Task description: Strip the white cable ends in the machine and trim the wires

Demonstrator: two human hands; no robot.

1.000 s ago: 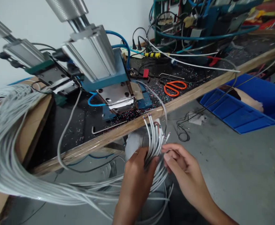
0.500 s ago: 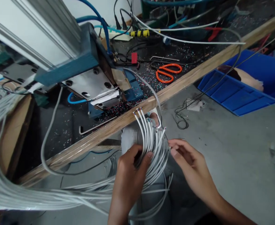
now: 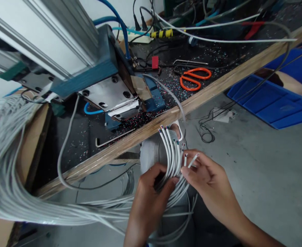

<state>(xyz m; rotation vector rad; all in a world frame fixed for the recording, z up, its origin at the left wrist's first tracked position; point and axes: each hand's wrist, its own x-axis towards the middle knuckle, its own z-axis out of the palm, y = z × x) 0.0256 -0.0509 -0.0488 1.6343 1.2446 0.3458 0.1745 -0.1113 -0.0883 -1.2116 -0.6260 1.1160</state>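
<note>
My left hand is closed around a bundle of light grey cables, thumb across the front. Their cut ends fan upward, with small coloured wire tips showing. My right hand pinches a few cable ends at the right side of the bundle, between thumb and fingers; two white ends stick up there. From the bundle the long cables sweep left and curve up to a large heap on the left. Behind the hands stands a bench machine with a metal plate and white strip.
A wooden edge runs along the dark bench. Orange-handled scissors, a hex key, a red block and many coloured scraps lie on the bench. A blue bin stands at the right, near a loose dark cord.
My right hand has moved in against the bundle and now pinches cable ends that stood spread apart before. My left hand keeps its hold. The whole view has shifted slightly.
</note>
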